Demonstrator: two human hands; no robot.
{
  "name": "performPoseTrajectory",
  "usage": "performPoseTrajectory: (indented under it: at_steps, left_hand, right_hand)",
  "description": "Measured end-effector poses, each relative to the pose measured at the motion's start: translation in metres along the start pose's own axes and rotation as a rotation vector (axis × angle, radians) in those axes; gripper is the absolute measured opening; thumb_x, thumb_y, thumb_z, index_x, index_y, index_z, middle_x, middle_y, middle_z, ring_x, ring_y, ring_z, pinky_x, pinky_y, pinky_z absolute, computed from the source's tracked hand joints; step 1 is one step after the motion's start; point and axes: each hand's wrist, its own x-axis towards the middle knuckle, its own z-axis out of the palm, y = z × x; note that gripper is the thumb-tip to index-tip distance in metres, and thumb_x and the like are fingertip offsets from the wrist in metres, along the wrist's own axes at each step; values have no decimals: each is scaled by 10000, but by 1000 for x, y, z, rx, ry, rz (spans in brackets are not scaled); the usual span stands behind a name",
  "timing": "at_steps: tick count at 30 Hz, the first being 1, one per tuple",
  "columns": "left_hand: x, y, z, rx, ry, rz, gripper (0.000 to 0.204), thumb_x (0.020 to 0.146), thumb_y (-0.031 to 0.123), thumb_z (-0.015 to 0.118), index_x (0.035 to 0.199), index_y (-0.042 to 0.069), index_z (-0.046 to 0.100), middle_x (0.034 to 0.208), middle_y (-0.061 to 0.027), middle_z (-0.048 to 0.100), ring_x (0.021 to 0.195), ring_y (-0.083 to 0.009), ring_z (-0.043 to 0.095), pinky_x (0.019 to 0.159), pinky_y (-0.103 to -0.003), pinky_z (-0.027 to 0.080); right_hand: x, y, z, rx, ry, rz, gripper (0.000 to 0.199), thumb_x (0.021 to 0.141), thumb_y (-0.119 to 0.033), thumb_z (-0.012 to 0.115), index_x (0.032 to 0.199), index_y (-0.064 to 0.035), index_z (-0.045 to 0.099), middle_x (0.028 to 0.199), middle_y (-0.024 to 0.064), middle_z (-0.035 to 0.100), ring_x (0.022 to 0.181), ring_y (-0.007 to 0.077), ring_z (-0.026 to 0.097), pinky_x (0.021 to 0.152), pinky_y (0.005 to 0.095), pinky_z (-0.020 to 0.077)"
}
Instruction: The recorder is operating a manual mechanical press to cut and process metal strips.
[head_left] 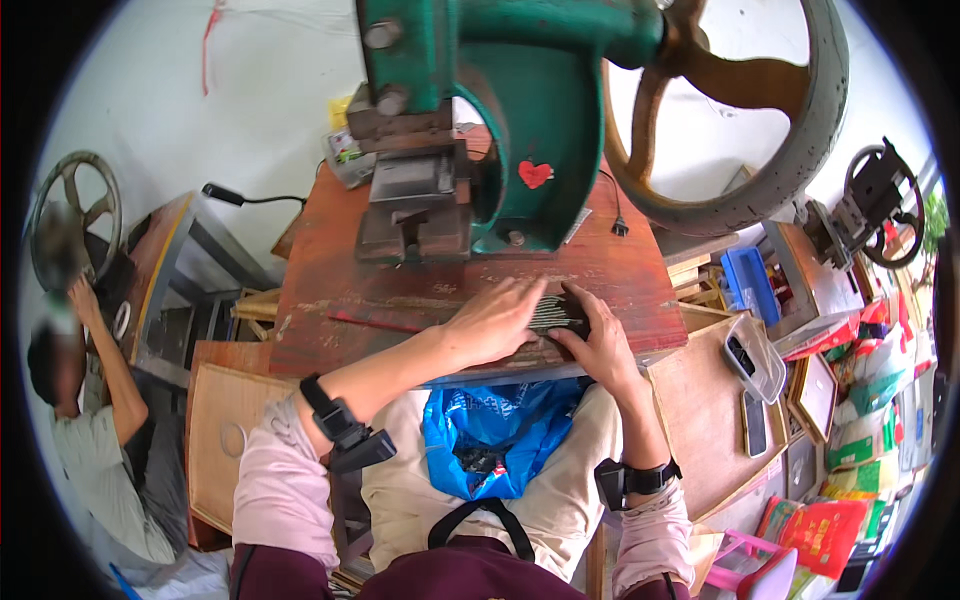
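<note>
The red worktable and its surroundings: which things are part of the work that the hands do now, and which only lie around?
In use:
left hand and right hand, both on the dark stack of thin pieces
red worktable
green press
blue bag on the lap

Lying about:
phone
clear plastic box
blue tray

A green cast-iron press (520, 120) stood on the red wooden bench (330, 300) ahead of me, a red heart sticker (535, 173) on its body and its big flywheel (770, 110) to the right. A blue plastic bag (495, 440) lay on my lap. To my right sat a clear plastic box (757, 357) and a phone (755, 423) on a plywood board (700, 420). At far left another person (95, 420) reached toward a smaller wheel (72, 215).
</note>
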Motion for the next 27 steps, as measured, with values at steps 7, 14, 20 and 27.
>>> performPoseTrajectory:
  at_steps: [7, 14, 20, 27]
  left_hand:
    - [-2, 2, 2, -50, -1, -89, 643, 736, 201, 724, 1270, -16, 439, 1179, -199, 493, 1099, -366, 455, 962, -435, 365]
    - [-4, -2, -1, -88, 76, -138, 575, 693, 212, 762, 1155, 1, 491, 1071, -187, 508, 1032, -371, 481, 910, -442, 399]
    - [-11, 1, -4, -62, 78, -167, 553, 692, 212, 763, 1119, -16, 495, 1035, -192, 523, 1013, -377, 493, 902, -448, 401]
    - [-26, -1, -12, -39, 38, -95, 583, 710, 183, 740, 1166, -39, 453, 1101, -220, 525, 1042, -388, 491, 926, -445, 393]
  right_hand:
    - [10, -16, 32, 1024, 425, 348, 410, 978, -235, 472, 1295, 23, 439, 1209, 142, 554, 1111, 222, 523, 966, 345, 400]
    - [22, -12, 44, 1488, 622, 280, 531, 998, -365, 350, 1266, 88, 416, 1238, 209, 493, 1200, 259, 442, 1068, 370, 286]
    - [19, -16, 56, 1649, 397, 263, 523, 995, -361, 360, 1296, 65, 393, 1239, 189, 492, 1192, 258, 437, 1059, 374, 288]
    - [14, -22, 31, 637, -15, 98, 654, 787, -82, 678, 1338, 53, 352, 1303, 223, 461, 1231, 321, 421, 1038, 392, 341]
